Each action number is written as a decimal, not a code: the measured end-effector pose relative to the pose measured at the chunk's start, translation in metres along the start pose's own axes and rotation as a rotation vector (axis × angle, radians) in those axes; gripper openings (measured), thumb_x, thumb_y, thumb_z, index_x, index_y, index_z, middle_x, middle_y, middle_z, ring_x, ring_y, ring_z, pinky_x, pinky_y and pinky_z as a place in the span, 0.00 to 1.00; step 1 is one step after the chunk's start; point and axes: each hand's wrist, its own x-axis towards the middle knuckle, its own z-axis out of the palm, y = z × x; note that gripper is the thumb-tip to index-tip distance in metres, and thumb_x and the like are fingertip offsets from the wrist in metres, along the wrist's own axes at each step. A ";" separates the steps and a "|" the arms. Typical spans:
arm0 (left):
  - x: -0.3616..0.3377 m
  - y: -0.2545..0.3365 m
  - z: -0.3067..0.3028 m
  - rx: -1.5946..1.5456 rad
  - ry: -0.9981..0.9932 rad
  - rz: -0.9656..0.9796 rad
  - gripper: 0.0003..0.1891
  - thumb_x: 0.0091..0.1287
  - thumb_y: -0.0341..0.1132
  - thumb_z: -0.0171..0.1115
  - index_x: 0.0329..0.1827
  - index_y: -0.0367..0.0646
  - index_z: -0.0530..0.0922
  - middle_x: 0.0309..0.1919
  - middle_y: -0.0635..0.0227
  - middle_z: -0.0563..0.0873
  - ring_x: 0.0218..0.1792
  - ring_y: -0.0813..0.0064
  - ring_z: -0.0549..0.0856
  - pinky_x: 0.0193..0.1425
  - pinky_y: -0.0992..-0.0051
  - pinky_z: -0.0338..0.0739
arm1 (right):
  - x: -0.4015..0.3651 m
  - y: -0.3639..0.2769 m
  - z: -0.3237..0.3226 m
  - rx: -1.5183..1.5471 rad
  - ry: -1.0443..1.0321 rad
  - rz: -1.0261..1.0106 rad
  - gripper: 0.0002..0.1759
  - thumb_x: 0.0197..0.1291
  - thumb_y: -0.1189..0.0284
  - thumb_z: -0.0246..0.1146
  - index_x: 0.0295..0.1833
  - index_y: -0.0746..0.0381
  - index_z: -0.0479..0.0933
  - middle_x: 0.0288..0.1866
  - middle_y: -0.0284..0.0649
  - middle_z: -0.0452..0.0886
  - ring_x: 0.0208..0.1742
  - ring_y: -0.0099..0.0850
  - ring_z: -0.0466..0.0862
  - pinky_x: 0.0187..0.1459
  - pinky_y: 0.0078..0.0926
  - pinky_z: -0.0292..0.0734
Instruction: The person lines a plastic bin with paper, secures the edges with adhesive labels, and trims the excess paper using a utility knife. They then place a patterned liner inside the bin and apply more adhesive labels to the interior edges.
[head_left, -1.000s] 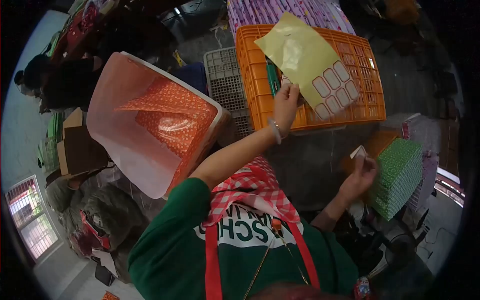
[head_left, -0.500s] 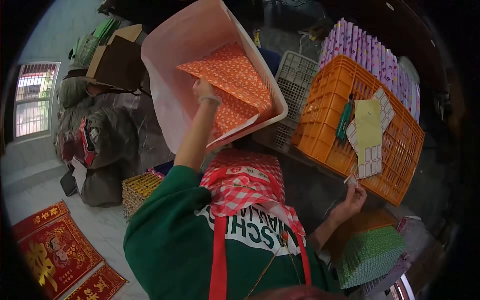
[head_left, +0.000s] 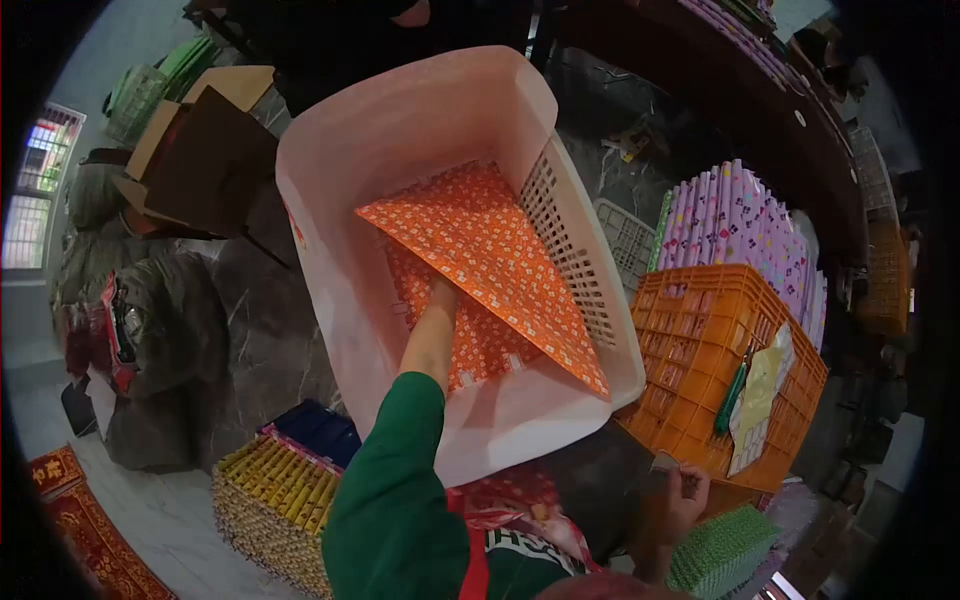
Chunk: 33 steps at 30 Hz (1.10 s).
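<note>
The left hand (head_left: 441,297), the nearer one, is tucked under the top orange patterned sheet (head_left: 480,245) in the pale pink basket (head_left: 330,260). The sheet lies straight ahead of the hand, long axis slanting along the slotted wall, and it hides the fingers, so their grip cannot be told. The right hand (head_left: 683,497), well apart, pinches 1 small white label (head_left: 663,462) beside the orange crate (head_left: 700,330), above a grey stone floor (head_left: 265,330) crowded with a yellow stack (head_left: 270,490) and purple rolls (head_left: 740,225).
</note>
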 end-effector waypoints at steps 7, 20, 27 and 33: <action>0.078 -0.016 0.028 -0.149 -0.271 -0.074 0.20 0.67 0.46 0.44 0.55 0.43 0.67 0.48 0.67 0.73 0.45 0.72 0.74 0.49 0.74 0.70 | -0.014 -0.021 0.037 -0.147 -0.023 -0.029 0.06 0.56 0.79 0.57 0.35 0.63 0.66 0.35 0.36 0.69 0.33 0.20 0.69 0.37 0.19 0.65; 0.109 -0.054 0.166 0.528 -0.450 0.824 0.22 0.68 0.48 0.42 0.52 0.38 0.71 0.42 0.64 0.76 0.42 0.72 0.75 0.48 0.72 0.69 | 0.005 -0.021 0.047 -0.156 -0.085 -0.059 0.07 0.53 0.82 0.59 0.34 0.64 0.67 0.36 0.38 0.70 0.37 0.24 0.72 0.41 0.21 0.68; -0.034 -0.016 0.192 0.773 -0.541 0.908 0.25 0.68 0.41 0.43 0.63 0.35 0.60 0.60 0.50 0.66 0.64 0.58 0.61 0.66 0.72 0.53 | 0.054 -0.049 0.068 -0.202 -0.183 -0.328 0.09 0.49 0.85 0.60 0.33 0.64 0.68 0.35 0.39 0.71 0.38 0.27 0.72 0.42 0.21 0.67; -0.040 -0.028 0.190 0.753 -0.616 0.953 0.26 0.68 0.42 0.42 0.66 0.37 0.55 0.65 0.52 0.58 0.68 0.60 0.53 0.69 0.72 0.46 | 0.102 -0.096 0.126 -0.213 -0.352 -0.624 0.09 0.48 0.86 0.61 0.33 0.65 0.69 0.35 0.39 0.71 0.38 0.27 0.72 0.42 0.21 0.67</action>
